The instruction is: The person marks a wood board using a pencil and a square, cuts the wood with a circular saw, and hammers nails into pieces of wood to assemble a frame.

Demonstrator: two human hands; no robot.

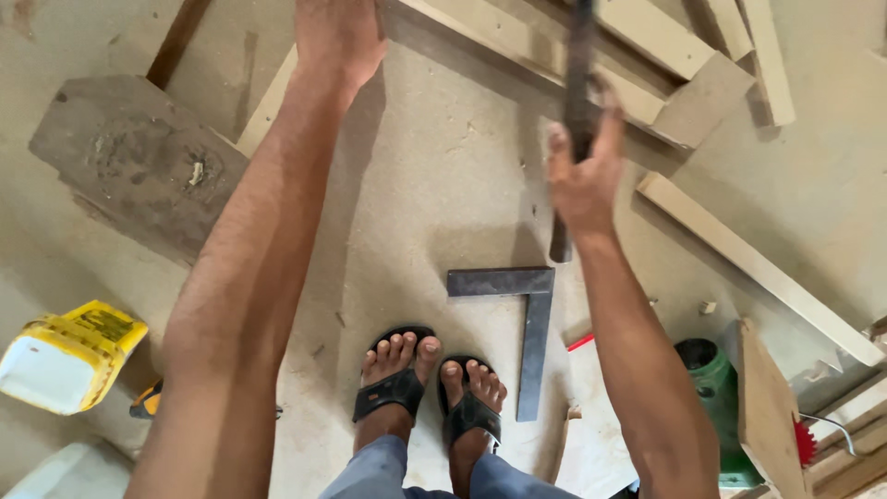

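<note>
Head view, looking down. Right hand [584, 180] clenched around one dark tool handle [577, 102], at 1 o'clock. Left hand [337, 37] at 11 o'clock on one wooden batten [499, 32]; finger state cannot be told. One steel try square [528, 319] beside two sandalled feet [430, 383]. One yellow container [65, 356] at 8 o'clock. Dusty workshop floor [434, 176].

Woodworking shop: sawdust floor [443, 176], timber offcuts [753, 268].
</note>
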